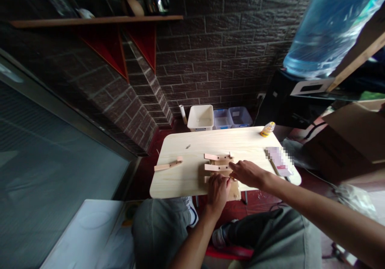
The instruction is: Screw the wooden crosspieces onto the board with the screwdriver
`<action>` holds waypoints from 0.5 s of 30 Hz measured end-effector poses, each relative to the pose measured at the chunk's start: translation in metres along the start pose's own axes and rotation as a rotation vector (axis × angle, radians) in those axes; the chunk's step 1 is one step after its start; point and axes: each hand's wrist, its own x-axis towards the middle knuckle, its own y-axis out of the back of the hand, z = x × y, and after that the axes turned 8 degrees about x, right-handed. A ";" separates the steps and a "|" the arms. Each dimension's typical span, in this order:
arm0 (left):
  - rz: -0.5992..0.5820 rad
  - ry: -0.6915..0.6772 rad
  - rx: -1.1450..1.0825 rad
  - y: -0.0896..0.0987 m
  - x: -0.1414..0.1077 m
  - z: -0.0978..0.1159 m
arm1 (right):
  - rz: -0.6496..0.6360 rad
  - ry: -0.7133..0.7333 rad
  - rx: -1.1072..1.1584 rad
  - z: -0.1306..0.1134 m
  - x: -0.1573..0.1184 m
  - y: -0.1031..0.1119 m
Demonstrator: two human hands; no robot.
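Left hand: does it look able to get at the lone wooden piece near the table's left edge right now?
Probably yes: nothing visible stands between the left hand and the lone wooden piece, though the hand would first have to leave the wooden assembly.

We can read no words or numbers; the small bottle (267, 129) beyond the right fingers (236, 168) is too blurred.

Pale-tan strips (214, 167); blue bottle (327, 28); brown brick-patterned wall (210, 60)
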 end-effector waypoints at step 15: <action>0.014 -0.016 -0.016 -0.002 0.000 -0.002 | 0.013 0.192 -0.008 0.005 0.003 -0.001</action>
